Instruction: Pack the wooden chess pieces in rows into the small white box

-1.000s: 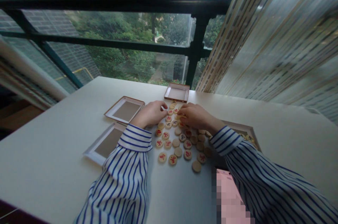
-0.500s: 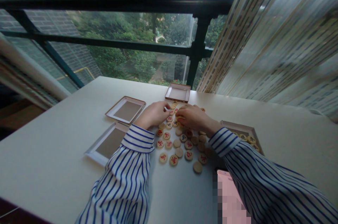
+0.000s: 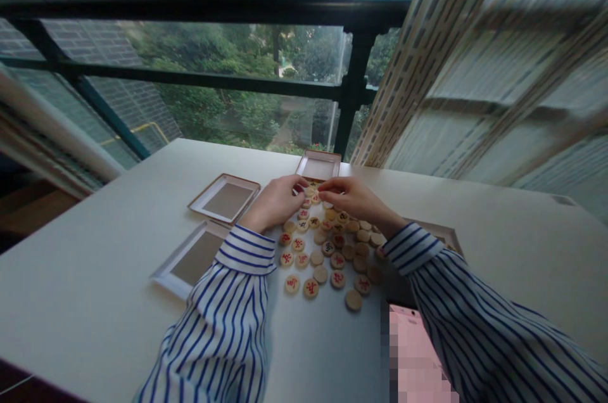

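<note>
Many round wooden Chinese chess pieces [image 3: 337, 260] lie loose on the white table [image 3: 313, 339], some with red or black characters up, others blank side up. My left hand [image 3: 280, 200] is at the far left of the pieces, its thumb and forefinger curved with a small gap between them. Opposite it, my right hand [image 3: 358, 200] reaches in from the right, fingertips pinched at a red-marked chess piece [image 3: 316, 198]. A short column of pieces runs between and below the hands. The right fingertips partly cover what they grip.
Two shallow box parts [image 3: 227, 200] [image 3: 190, 260] lie on the left. Another shallow tray [image 3: 319, 165] stands at the far edge. Behind my right forearm is a partly hidden box [image 3: 449, 235]. A pink phone [image 3: 418, 352] lies near me at right. Window railing and curtain border the table.
My right hand has moved slightly up and away from the nearer pieces, uncovering several of them. The right forearm now hides more of the right box. My left hand has shifted slightly upward.
</note>
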Demonstrator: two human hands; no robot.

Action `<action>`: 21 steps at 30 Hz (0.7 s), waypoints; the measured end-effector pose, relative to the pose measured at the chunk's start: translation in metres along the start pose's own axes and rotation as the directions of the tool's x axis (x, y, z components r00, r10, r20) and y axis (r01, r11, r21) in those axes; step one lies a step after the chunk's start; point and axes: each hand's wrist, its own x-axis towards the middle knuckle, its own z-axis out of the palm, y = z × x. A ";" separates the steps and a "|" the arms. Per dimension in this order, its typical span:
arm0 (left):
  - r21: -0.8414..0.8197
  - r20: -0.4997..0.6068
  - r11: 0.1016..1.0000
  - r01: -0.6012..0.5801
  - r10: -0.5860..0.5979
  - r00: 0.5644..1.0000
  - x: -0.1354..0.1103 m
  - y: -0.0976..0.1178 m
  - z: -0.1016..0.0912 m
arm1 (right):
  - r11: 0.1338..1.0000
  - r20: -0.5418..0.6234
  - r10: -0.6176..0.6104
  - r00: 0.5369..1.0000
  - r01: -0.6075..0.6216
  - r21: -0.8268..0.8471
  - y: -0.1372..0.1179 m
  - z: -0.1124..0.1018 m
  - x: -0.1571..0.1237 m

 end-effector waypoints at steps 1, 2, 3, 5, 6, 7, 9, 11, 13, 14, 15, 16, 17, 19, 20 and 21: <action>-0.029 0.001 0.999 -0.015 0.015 1.000 0.000 0.001 0.000 | 0.998 0.004 0.011 1.000 -0.011 0.054 -0.001 -0.001 0.000; -0.059 0.005 0.998 -0.031 0.031 0.999 0.000 0.002 0.000 | 0.995 0.011 0.014 1.000 -0.015 0.099 -0.001 -0.002 0.000; -0.088 0.008 0.995 -0.048 0.049 0.999 0.000 0.003 0.001 | 0.990 0.014 0.012 1.000 -0.014 0.137 -0.001 -0.002 -0.001; -0.129 0.012 0.989 -0.077 0.079 0.997 -0.001 0.007 0.001 | 0.981 0.014 0.012 1.000 -0.015 0.195 -0.002 -0.004 -0.002; -0.139 0.011 0.987 -0.085 0.088 0.996 -0.001 0.009 0.002 | 0.975 0.014 0.020 1.000 -0.022 0.219 -0.002 -0.004 -0.002; -0.143 0.010 0.986 -0.088 0.091 0.996 -0.002 0.011 0.002 | 0.970 0.013 0.030 0.999 -0.033 0.240 -0.003 -0.005 -0.003; -0.141 0.000 0.986 -0.087 0.088 0.996 -0.003 0.016 0.002 | 0.963 0.015 0.050 0.999 -0.052 0.264 -0.004 -0.006 -0.004; -0.140 -0.011 0.987 -0.085 0.084 0.996 -0.004 0.019 0.002 | 0.961 0.016 0.067 0.998 -0.068 0.269 -0.004 -0.006 -0.004; -0.136 -0.027 0.987 -0.084 0.081 0.996 -0.004 0.020 0.003 | 0.960 0.015 0.091 0.996 -0.092 0.265 -0.005 -0.006 -0.004; -0.131 -0.037 0.988 -0.086 0.082 0.996 -0.004 0.020 0.004 | 0.958 0.017 0.103 0.994 -0.104 0.266 -0.005 -0.006 -0.004; -0.123 -0.049 0.988 -0.090 0.084 0.995 -0.003 0.020 0.005 | 0.956 0.019 0.112 0.993 -0.113 0.270 -0.005 -0.006 -0.004; -0.116 -0.062 0.989 -0.096 0.089 0.994 -0.003 0.019 0.006 | 0.954 0.021 0.118 0.993 -0.119 0.275 -0.005 -0.006 -0.004; -0.107 -0.072 0.989 -0.104 0.096 0.993 -0.003 0.019 0.006 | 0.952 0.025 0.118 0.993 -0.121 0.280 -0.005 -0.006 -0.004; -0.089 -0.080 0.989 -0.122 0.115 0.990 -0.003 0.018 0.006 | 0.951 0.028 0.115 0.993 -0.119 0.287 -0.004 -0.005 -0.003; -0.080 -0.078 0.988 -0.131 0.125 0.989 -0.003 0.018 0.006 | 0.950 0.030 0.112 0.993 -0.116 0.289 -0.004 -0.005 -0.003; -0.071 -0.073 0.988 -0.139 0.134 0.988 -0.003 0.018 0.006 | 0.950 0.032 0.110 0.993 -0.115 0.291 -0.004 -0.005 -0.003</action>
